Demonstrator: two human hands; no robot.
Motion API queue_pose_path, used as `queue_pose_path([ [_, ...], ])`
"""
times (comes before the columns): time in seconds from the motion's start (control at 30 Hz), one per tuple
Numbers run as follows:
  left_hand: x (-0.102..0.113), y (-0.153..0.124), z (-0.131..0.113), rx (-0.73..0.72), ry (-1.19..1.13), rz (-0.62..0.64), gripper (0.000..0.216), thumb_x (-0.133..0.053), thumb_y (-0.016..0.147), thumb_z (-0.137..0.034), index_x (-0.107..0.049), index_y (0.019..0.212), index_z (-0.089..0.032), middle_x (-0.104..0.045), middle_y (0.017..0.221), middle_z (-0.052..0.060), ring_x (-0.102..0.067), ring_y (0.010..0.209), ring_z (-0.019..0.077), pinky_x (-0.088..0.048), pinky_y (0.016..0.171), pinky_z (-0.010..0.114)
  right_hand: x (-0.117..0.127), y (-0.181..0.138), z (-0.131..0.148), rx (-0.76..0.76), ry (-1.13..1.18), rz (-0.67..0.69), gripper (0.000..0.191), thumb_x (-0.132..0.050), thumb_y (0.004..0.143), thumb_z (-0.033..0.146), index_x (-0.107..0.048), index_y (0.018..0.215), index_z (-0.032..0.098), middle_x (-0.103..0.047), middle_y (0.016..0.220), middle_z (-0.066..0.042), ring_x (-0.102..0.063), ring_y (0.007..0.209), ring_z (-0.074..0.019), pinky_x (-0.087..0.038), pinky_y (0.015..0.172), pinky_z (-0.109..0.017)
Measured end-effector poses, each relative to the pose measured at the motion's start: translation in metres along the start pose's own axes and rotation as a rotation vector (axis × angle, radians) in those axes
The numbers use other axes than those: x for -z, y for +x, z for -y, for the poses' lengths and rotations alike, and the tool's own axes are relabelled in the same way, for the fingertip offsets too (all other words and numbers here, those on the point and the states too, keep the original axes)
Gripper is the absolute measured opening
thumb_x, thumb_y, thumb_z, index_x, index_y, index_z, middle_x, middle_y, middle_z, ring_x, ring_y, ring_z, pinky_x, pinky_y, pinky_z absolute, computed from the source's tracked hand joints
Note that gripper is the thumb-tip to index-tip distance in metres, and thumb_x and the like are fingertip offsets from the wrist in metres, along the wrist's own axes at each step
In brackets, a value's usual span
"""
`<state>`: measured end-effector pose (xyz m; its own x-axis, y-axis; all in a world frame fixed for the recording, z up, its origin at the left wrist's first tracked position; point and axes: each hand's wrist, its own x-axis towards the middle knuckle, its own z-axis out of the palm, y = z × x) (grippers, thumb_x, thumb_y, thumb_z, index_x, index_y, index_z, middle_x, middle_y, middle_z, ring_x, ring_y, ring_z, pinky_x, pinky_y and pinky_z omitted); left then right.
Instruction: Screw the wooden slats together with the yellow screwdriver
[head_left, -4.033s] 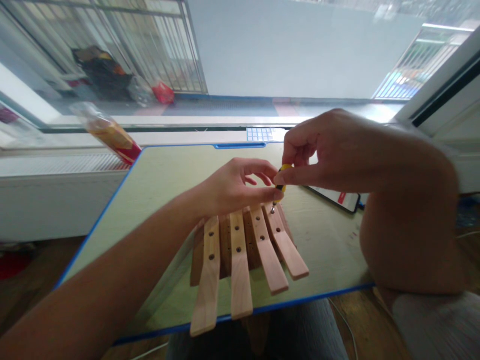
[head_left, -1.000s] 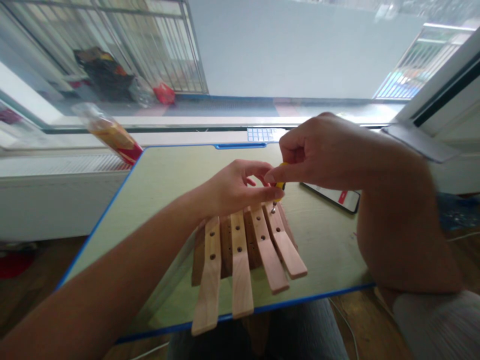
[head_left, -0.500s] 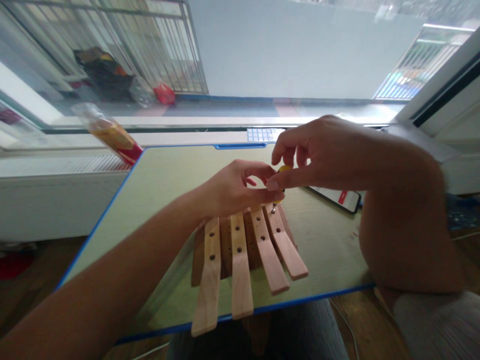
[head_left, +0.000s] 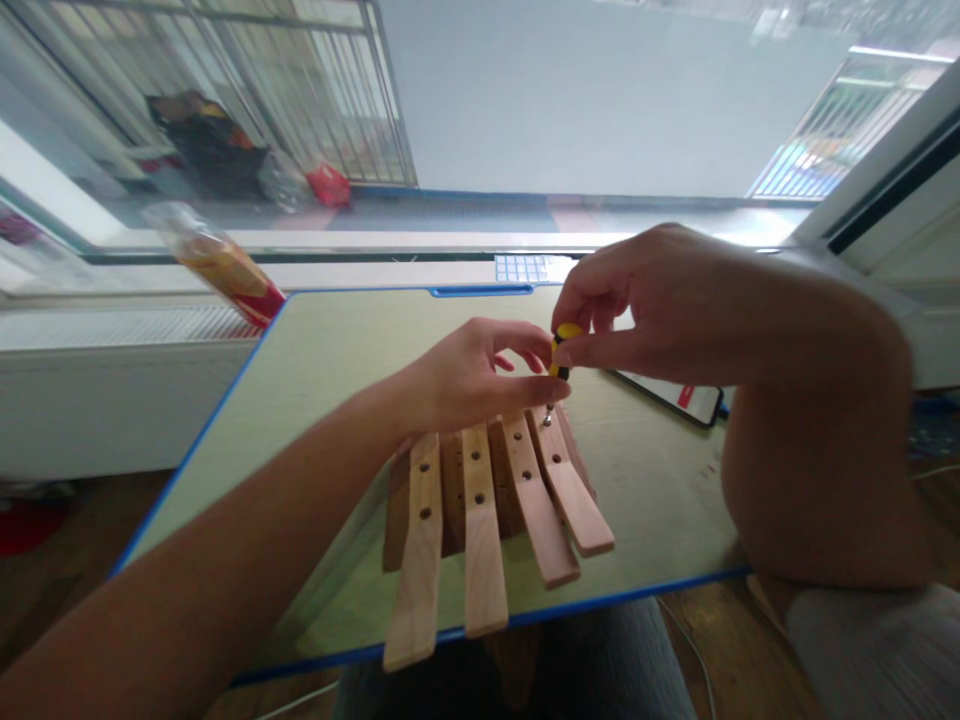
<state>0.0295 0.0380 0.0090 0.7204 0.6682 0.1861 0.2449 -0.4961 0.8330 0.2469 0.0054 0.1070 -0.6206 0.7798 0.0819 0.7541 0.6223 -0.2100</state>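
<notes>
My right hand (head_left: 611, 300) pinches the yellow and black handle of a small screwdriver (head_left: 562, 345) between thumb and fingers. Its metal tip stands on a screw (head_left: 547, 420) at the upper end of the rightmost wooden slat (head_left: 581, 505). My left hand (head_left: 487, 375) reaches in from the left, thumb and fingertips about the lower part of the handle. Several pale slats, among them a long left one (head_left: 412, 600), lie across a darker wooden block (head_left: 451, 530), each with two dark holes or screws. The far edge of the block is hidden under my left hand.
The block rests on a pale table with a blue rim (head_left: 600, 602). A phone (head_left: 675, 395) lies right of my hands. A bottle with a red label (head_left: 247, 290) leans at the left by the radiator (head_left: 112, 350). The window stands behind.
My right fingers have shifted slightly up and right on the screwdriver, showing more of its handle. My left hand and the wooden slats have hardly moved.
</notes>
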Motion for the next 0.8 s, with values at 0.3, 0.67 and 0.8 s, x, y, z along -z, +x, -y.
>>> queue_pose_path([
  [0.3,-0.0004,-0.0015,-0.0042,0.033,0.007,0.012,0.035,-0.077,0.091,-0.045,-0.079,0.108,-0.015,-0.079,0.106,0.008,-0.071,0.098,0.0218,-0.055,0.091,0.036,-0.0012,0.0005,0.0032,-0.053,-0.029,-0.015,0.023,-0.073,0.086,0.044,-0.071,0.073,0.025,-0.062,0.059,0.004,-0.047,0.05,-0.0114,-0.034,0.048,-0.032],
  [0.67,-0.0008,-0.0012,-0.0071,0.037,0.024,-0.006,0.033,-0.079,0.089,-0.045,-0.078,0.102,-0.015,-0.077,0.099,0.006,-0.07,0.092,0.0201,-0.053,0.084,0.033,-0.0005,0.0024,0.0036,-0.078,-0.068,-0.008,0.037,-0.07,0.087,0.052,-0.058,0.065,0.025,-0.056,0.056,0.003,-0.04,0.05,-0.0125,-0.032,0.052,-0.035],
  [0.8,-0.001,-0.001,-0.0069,0.033,0.016,-0.011,0.034,-0.08,0.088,-0.045,-0.078,0.103,-0.015,-0.078,0.1,0.005,-0.07,0.093,0.02,-0.053,0.084,0.032,-0.0026,0.0046,0.0033,-0.092,-0.08,-0.015,0.042,-0.069,0.089,0.053,-0.055,0.062,0.024,-0.049,0.054,0.003,-0.034,0.052,-0.0116,-0.028,0.054,-0.035],
])
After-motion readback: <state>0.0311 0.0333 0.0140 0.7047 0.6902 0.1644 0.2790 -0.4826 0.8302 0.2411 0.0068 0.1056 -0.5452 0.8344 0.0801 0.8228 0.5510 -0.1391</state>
